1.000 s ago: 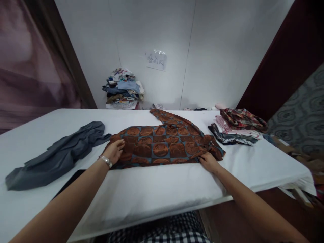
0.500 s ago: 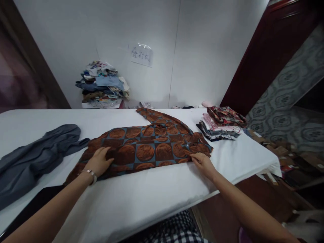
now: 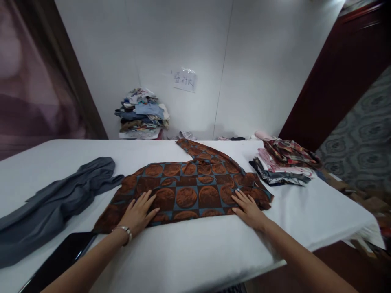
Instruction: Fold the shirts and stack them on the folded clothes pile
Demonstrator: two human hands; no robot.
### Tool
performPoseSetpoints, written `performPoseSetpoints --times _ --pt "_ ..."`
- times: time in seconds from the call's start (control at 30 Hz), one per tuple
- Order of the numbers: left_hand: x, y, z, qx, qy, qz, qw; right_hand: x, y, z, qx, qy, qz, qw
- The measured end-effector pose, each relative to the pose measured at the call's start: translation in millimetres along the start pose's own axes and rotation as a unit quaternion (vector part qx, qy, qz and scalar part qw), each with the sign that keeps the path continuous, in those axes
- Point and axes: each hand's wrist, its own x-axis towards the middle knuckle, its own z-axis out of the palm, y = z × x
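Note:
A brown and blue patterned shirt [image 3: 186,191] lies spread sideways across the white-covered table [image 3: 189,252], one sleeve pointing to the far side. On its lower left part rests my left hand [image 3: 139,211], fingers spread on the cloth, a bracelet at the wrist. My right hand [image 3: 249,209] lies flat near the collar end at the right, its fingers apart on the near edge. Neither hand grips the fabric. A grey garment [image 3: 67,195] lies crumpled to the left of the shirt.
Folded clothes [image 3: 284,165] are stacked at the right, a plaid one on top. A tall clothes pile [image 3: 143,116] stands at the back left. Near my left forearm lies a flat black object [image 3: 58,260]. A handwritten sign [image 3: 185,80] hangs on the wall.
My right hand has let go of the shirt's near edge and now lies flat on it. The left hand's fingers have spread onto the cloth. The camera view has shifted.

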Motion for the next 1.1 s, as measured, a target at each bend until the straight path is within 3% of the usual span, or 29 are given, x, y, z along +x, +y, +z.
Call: performPoseSetpoints --times 0.13,0.27,0.47,0.7,0.9,1.0,1.1 --pt "8.2 -0.7 -7.3 0.002 0.029 -0.008 1.000 21.6 7.2 -16.2 0.042 0.068 -0.023 0.996" --pt "13.7 3.0 -1.4 0.030 0.033 0.008 0.999 83.0 23.5 -40.6 0.052 0.162 -0.028 0.985" --pt "12.3 0.1 14.4 0.050 0.023 0.007 0.998 202.5 42.3 -63.4 -0.003 0.120 0.114 0.986" --pt "8.7 -5.1 15.8 0.058 0.021 0.009 0.998 298.5 33.9 -45.2 -0.003 0.115 0.194 0.974" --pt "4.7 -4.8 17.6 0.057 0.041 0.022 0.997 319.9 20.1 -41.2 0.065 0.140 0.145 0.977" --pt "4.5 -2.8 16.3 0.051 0.044 0.023 0.998 302.4 19.2 -55.7 0.117 0.183 0.108 0.970" --pt "5.4 -0.5 14.6 0.040 0.047 0.021 0.998 263.4 36.4 -65.9 0.287 0.202 0.083 0.933"
